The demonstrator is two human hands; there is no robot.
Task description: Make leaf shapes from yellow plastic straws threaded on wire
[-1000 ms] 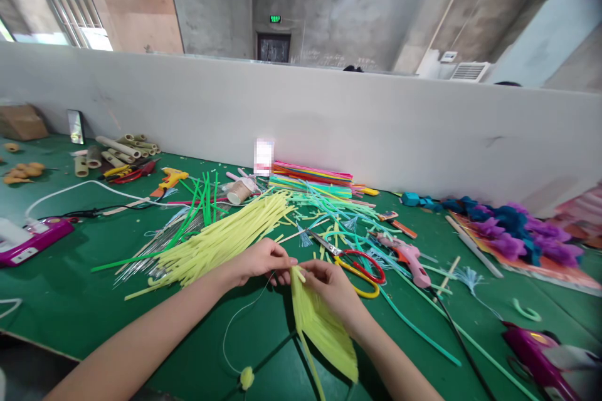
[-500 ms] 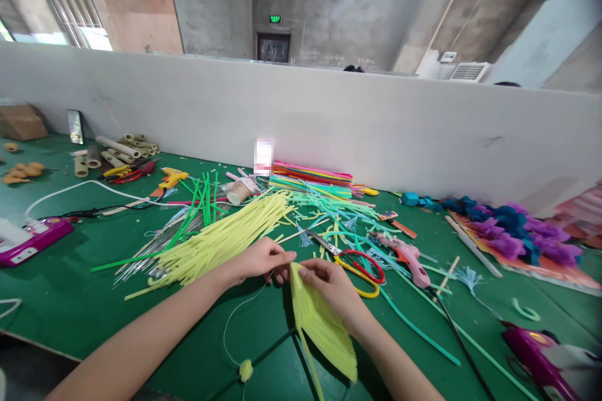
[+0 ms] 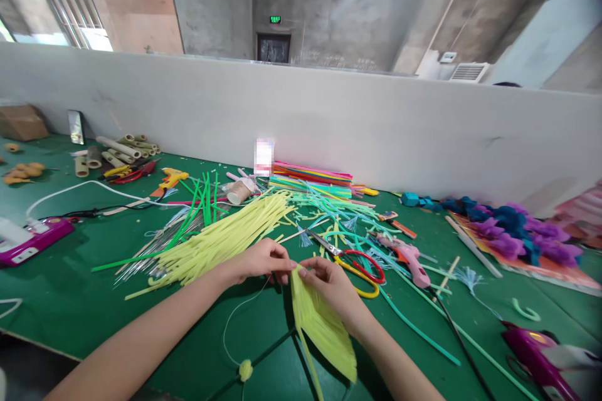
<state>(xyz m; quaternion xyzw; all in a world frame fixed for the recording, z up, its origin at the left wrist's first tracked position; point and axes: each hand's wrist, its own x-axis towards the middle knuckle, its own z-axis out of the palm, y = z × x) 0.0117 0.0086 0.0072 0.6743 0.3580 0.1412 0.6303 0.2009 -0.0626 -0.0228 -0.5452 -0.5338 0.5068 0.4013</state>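
Note:
Near the front middle of the table, my right hand pinches the top end of a leaf-shaped yellow-green piece that looks made of fuzzy chenille stems laid side by side. A single stem trails from its lower left. My left hand is closed at the leaf's tip, its thumb and forefinger pressed together. From under those fingers a thin pale string loops down to a small yellow fuzzy ball. What the left fingertips grip at the tip is partly hidden.
Beyond my hands lie a pile of yellow chenille stems, red-and-yellow scissors and a pink glue gun. A yellow glue gun and bamboo tubes are at left. Purple power strips stand at both sides; a white partition runs behind.
My left thumb and forefinger have bent slightly and come closer to the leaf's tip. My right hand and the leaf have hardly moved.

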